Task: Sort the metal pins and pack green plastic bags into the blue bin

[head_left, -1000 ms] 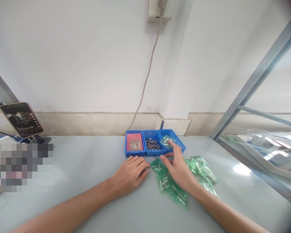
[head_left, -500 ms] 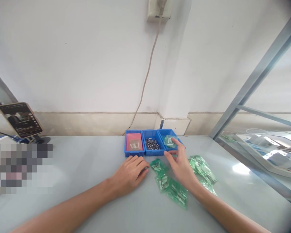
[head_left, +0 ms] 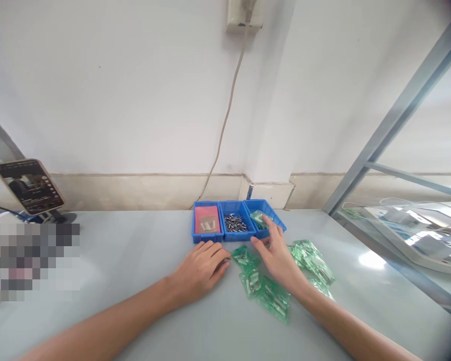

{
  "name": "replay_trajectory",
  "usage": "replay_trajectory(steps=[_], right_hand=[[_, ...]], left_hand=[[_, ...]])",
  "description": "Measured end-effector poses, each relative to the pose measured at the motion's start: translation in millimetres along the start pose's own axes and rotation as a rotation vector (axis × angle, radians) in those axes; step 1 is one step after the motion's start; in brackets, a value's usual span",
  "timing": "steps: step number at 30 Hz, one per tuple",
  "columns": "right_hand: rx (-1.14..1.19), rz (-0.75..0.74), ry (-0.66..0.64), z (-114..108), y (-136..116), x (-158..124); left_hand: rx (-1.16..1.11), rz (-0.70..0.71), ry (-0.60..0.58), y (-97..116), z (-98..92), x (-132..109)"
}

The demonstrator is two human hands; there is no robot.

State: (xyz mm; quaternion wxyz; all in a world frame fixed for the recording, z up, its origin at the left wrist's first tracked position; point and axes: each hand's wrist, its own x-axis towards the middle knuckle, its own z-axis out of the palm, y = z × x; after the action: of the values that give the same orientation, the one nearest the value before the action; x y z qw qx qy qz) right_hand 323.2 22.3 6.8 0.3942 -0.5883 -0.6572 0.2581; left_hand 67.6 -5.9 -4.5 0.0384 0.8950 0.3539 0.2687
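Note:
My left hand (head_left: 203, 268) rests on the table just in front of the blue bins, fingers curled under and thumb against them. A small greyish bit shows at its fingertips, too small to name. My right hand (head_left: 280, 258) reaches to the right blue bin (head_left: 263, 203), with thumb and index finger apart. Its index fingertip is at a small green bag (head_left: 256, 217) lying in that bin; whether they touch I cannot tell. Between my hands lie several green bags (head_left: 272, 298) with small metallic-looking pieces inside. More green bags (head_left: 313, 260) are heaped right of my right hand.
The middle blue bin (head_left: 233, 204) holds many small metal pins or screws (head_left: 236, 223). In the left blue bin (head_left: 196, 237) are a pink sheet (head_left: 206, 211) and a clear bag (head_left: 208, 224). A phone (head_left: 30, 185) stands at far left; a metal frame (head_left: 391, 120) rises at right.
The green bag by my right index finger has dropped lower and to the left in the right bin. My right hand has shifted slightly left. My left hand stays put.

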Motion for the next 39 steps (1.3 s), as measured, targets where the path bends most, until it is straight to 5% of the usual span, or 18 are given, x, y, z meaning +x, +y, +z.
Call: replay_trajectory(steps=[39], right_hand=[[-0.002,-0.066,0.036,0.5,4.2,2.4]], left_hand=[[-0.008,-0.004,-0.014,-0.4,0.5,1.0]])
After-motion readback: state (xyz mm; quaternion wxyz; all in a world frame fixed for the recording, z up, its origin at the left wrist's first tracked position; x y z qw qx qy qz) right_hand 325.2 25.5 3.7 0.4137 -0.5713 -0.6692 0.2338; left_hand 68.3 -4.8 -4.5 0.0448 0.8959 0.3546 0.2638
